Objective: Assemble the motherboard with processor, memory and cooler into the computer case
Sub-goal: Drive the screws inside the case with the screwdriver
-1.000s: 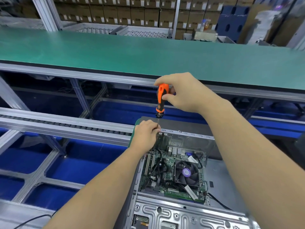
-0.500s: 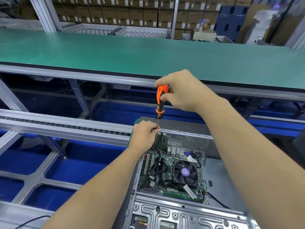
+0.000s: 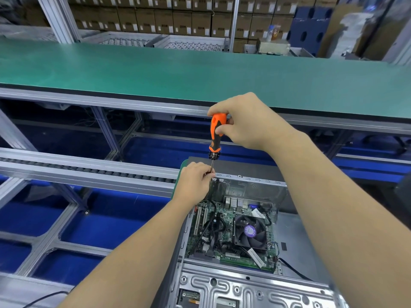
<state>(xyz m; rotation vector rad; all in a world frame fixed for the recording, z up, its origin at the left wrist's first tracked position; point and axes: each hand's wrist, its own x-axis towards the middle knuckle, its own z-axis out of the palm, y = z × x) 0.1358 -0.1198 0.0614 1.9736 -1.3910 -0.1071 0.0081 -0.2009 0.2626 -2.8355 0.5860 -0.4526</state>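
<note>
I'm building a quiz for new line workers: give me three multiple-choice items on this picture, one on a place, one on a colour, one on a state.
1. Where is the cooler fan?
A. on the motherboard inside the case
B. on the green bench
C. on the roller track

2. The screwdriver handle is mostly
A. blue
B. orange
C. yellow

3. The right hand is
A. resting flat on the case
B. hanging idle
C. gripping the screwdriver handle

Answers:
1 A: the cooler fan sits on the motherboard within the case.
2 B: the screwdriver shows orange with black.
3 C: the right hand curls round the handle, while the left hand pinches the shaft.
</note>
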